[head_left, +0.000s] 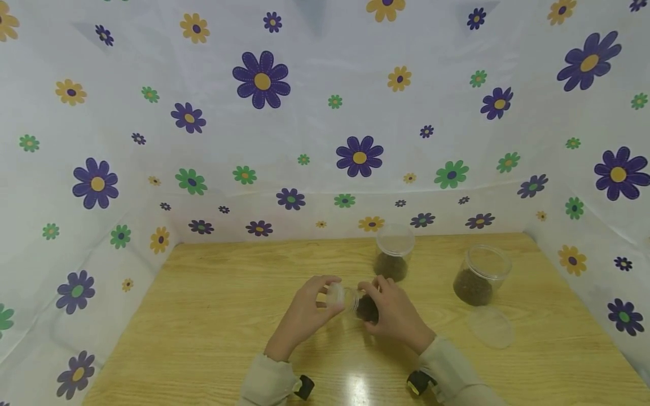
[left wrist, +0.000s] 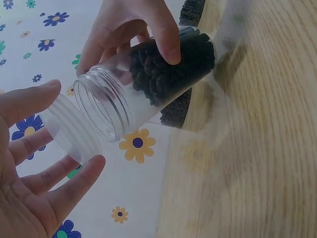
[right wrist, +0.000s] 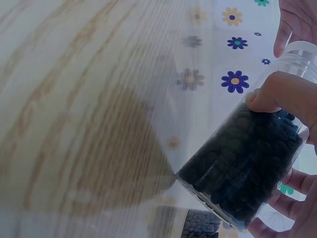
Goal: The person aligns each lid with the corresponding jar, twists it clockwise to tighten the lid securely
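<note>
My right hand point(head_left: 393, 313) grips a clear plastic jar point(left wrist: 158, 69) partly filled with dark beans point(right wrist: 242, 158). This jar is tilted over the table, its threaded mouth point(left wrist: 104, 106) turned toward my left hand point(head_left: 310, 307) and uncovered. Between the thumb and fingers of the left hand is a round translucent screw lid point(left wrist: 74, 131), held by its edge. The lid faces the mouth, right at the rim. Inside the jar, the beans lie toward the base, and the part near the neck is bare.
Behind my hands stands a second jar point(head_left: 394, 256) with dark contents and a lid on top. To the right is a third jar point(head_left: 477, 279), also partly filled. A loose translucent lid point(head_left: 490, 327) lies on the wooden table point(head_left: 218, 316) before it. Flower-printed cloth point(head_left: 304, 124) surrounds the table.
</note>
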`<move>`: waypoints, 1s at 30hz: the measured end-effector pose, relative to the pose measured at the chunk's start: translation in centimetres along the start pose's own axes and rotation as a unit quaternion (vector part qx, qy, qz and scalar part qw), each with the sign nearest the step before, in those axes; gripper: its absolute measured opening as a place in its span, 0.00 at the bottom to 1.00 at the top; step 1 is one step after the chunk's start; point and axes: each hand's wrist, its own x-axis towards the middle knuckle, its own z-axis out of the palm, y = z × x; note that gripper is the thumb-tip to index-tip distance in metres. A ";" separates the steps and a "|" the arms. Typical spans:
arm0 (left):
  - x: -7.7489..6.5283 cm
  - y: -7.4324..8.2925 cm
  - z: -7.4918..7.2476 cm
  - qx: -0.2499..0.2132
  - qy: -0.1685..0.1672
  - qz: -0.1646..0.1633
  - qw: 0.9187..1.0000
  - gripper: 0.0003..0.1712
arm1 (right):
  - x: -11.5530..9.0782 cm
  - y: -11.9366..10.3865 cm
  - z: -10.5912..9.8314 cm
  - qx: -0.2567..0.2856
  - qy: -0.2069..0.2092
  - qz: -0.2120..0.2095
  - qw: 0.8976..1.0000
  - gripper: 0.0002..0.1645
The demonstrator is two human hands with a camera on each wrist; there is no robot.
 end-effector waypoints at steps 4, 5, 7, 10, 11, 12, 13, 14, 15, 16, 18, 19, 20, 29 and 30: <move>0.0 0.0 0.0 0.003 0.000 -0.001 1.000 0.28 | 0.0 -0.2 -0.3 -0.020 -0.002 -0.001 1.000 0.43; 0.1 0.0 0.0 0.004 0.000 -0.001 1.000 0.28 | 0.0 -0.2 -0.3 -0.023 -0.003 -0.001 1.000 0.43; 0.1 0.0 0.0 0.010 0.000 0.000 1.000 0.28 | 0.0 -0.2 -0.3 -0.026 -0.004 -0.001 1.000 0.43; 0.2 0.0 0.0 0.023 -0.001 0.002 1.000 0.29 | 0.1 -0.1 -0.3 -0.028 -0.006 -0.003 1.000 0.43; 0.2 -0.1 0.0 0.028 -0.001 0.003 1.000 0.29 | 0.1 -0.1 -0.2 -0.026 -0.007 -0.004 1.000 0.43; 0.2 -0.1 0.0 0.033 -0.001 0.004 0.999 0.28 | 0.1 -0.1 -0.2 -0.023 -0.007 -0.005 1.000 0.43; 0.2 0.0 -0.1 0.038 -0.001 0.005 0.999 0.28 | 0.2 -0.1 -0.2 -0.022 -0.007 -0.006 1.000 0.43; 0.2 0.0 -0.1 0.040 -0.001 0.007 0.999 0.28 | 0.2 -0.1 -0.2 -0.021 -0.006 -0.008 1.000 0.43; 0.2 0.0 -0.1 0.043 -0.002 0.008 0.999 0.28 | 0.2 -0.1 -0.2 -0.019 -0.005 -0.009 1.000 0.43; 0.2 0.1 -0.1 0.045 -0.002 0.010 0.999 0.28 | 0.2 -0.1 -0.2 -0.018 -0.003 -0.012 1.000 0.43; 0.3 0.1 -0.1 0.050 -0.004 0.012 0.999 0.27 | 0.2 -0.1 -0.2 -0.015 0.000 -0.014 1.000 0.43; 0.3 0.2 0.0 0.052 -0.006 0.013 0.999 0.27 | 0.2 -0.1 -0.2 -0.014 0.001 -0.016 1.000 0.43; 0.3 0.1 0.0 0.052 -0.007 0.014 0.999 0.27 | 0.2 -0.1 -0.3 -0.013 0.002 -0.016 1.000 0.43; 0.4 -0.2 0.4 0.055 -0.012 0.017 0.998 0.28 | 0.3 -0.1 -0.4 -0.017 -0.006 -0.012 1.000 0.43; 0.4 -0.2 0.4 0.056 -0.013 0.015 0.998 0.28 | 0.3 -0.1 -0.4 -0.018 -0.008 -0.010 1.000 0.43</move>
